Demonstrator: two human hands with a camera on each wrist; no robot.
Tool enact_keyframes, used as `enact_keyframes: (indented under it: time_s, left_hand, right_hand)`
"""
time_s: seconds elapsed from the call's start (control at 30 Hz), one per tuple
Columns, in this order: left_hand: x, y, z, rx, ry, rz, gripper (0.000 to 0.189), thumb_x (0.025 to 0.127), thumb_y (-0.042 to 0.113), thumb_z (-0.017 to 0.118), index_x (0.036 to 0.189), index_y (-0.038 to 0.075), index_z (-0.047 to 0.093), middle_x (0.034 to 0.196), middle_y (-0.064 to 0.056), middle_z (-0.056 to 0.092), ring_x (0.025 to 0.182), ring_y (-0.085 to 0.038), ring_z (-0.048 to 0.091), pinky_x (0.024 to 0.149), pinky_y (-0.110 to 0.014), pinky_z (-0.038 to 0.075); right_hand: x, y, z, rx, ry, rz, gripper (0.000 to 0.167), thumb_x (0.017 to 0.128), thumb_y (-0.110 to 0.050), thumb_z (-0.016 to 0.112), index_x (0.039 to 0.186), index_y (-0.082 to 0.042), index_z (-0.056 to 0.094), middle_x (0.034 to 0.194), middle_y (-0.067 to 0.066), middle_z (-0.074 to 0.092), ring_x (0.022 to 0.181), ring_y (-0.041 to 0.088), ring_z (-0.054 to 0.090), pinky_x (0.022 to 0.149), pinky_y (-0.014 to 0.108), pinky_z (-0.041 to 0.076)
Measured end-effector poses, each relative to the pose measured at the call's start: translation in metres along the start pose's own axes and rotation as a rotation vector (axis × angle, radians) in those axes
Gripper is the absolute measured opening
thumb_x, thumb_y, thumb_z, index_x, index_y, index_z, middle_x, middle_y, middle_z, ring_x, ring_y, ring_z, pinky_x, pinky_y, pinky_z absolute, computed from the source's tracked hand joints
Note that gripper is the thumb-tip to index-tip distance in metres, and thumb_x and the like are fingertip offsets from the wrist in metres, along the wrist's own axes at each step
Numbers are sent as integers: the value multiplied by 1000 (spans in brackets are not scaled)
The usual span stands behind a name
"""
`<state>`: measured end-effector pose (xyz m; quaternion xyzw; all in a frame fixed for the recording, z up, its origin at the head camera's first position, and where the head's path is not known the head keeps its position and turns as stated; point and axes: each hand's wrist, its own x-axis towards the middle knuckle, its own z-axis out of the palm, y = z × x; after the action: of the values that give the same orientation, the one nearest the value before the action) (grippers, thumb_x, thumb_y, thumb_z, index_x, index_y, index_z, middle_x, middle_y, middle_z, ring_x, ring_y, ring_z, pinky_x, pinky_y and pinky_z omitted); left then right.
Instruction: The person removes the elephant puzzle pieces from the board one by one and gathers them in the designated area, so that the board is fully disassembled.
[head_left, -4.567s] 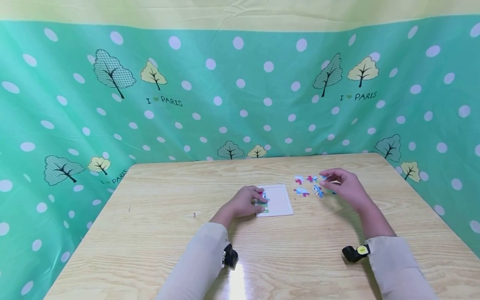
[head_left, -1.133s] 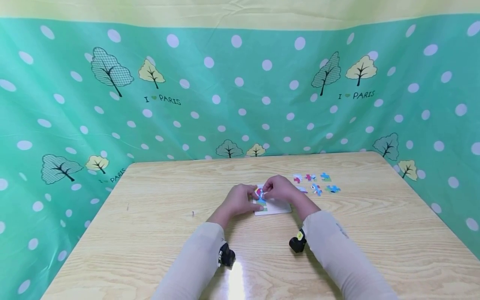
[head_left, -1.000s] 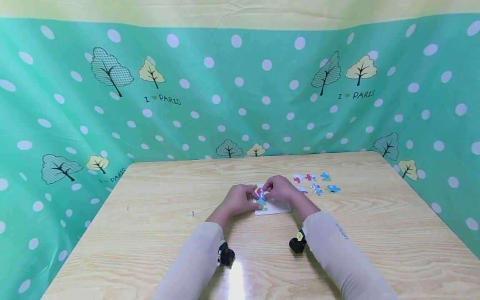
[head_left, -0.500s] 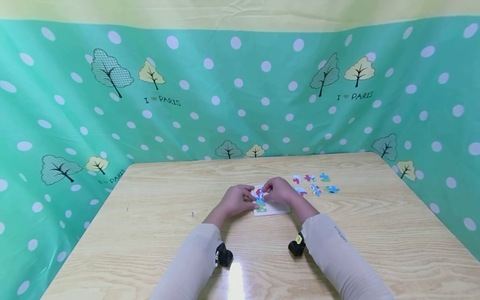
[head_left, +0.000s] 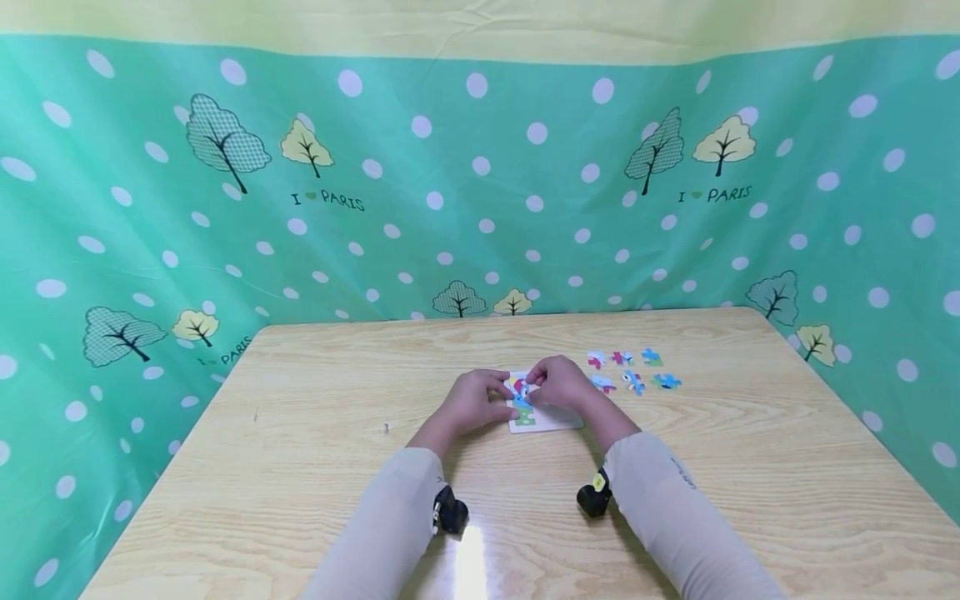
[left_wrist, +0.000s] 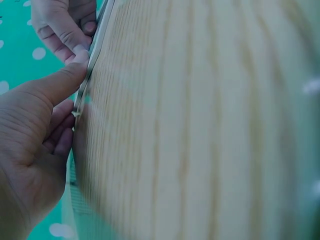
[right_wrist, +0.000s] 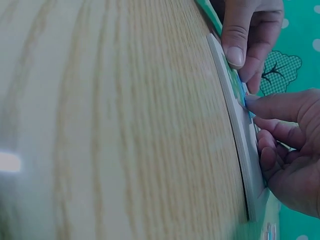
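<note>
A small white puzzle board (head_left: 558, 421) lies flat on the table, its left part filled with pieces in yellow, red, blue and green. My left hand (head_left: 467, 400) rests at the board's left side, thumb (right_wrist: 235, 54) and fingers laid on the pieces there. My right hand (head_left: 567, 387) reaches over the board from the right. Its thumb (right_wrist: 270, 106) and forefinger pinch a blue puzzle piece (head_left: 523, 390) beside the filled part; the fingers hide much of it. The right wrist view shows the board edge-on, both thumbs on its top.
Several loose puzzle pieces (head_left: 634, 382) lie in two rows right of the board. The wooden table (head_left: 315, 467) carries a small dark mark (head_left: 386, 428) at the left. A green dotted curtain (head_left: 480, 208) hangs behind and at the sides.
My right hand has come left from the loose pieces onto the board. Over the last second, my left hand has slid slightly left, baring more green picture; the right has barely moved.
</note>
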<state>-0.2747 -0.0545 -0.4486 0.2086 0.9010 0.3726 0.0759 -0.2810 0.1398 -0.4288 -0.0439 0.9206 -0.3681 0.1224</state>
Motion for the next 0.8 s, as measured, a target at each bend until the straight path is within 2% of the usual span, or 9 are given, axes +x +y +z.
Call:
enact_keyframes:
  time_s: [0.27,0.8]
  left_hand:
    - [1,0,0,-12,3,-29,24,77,29,85,94,15,74,135,-1,59,132,-26,47,109,-40,36]
    - [1,2,-1,-5,-16,-13,23,79,26,83,95,12,76,135,-3,59,132,-25,47,111,-39,34]
  right_hand:
    - [0,0,0,6,0,4,18,81,-9,78,98,-8,72,91,5,60,85,20,53,79,34,47]
    - [-1,-6,1,8,-12,56,21,82,-10,77,101,-6,69,90,6,58,85,21,53,78,34,46]
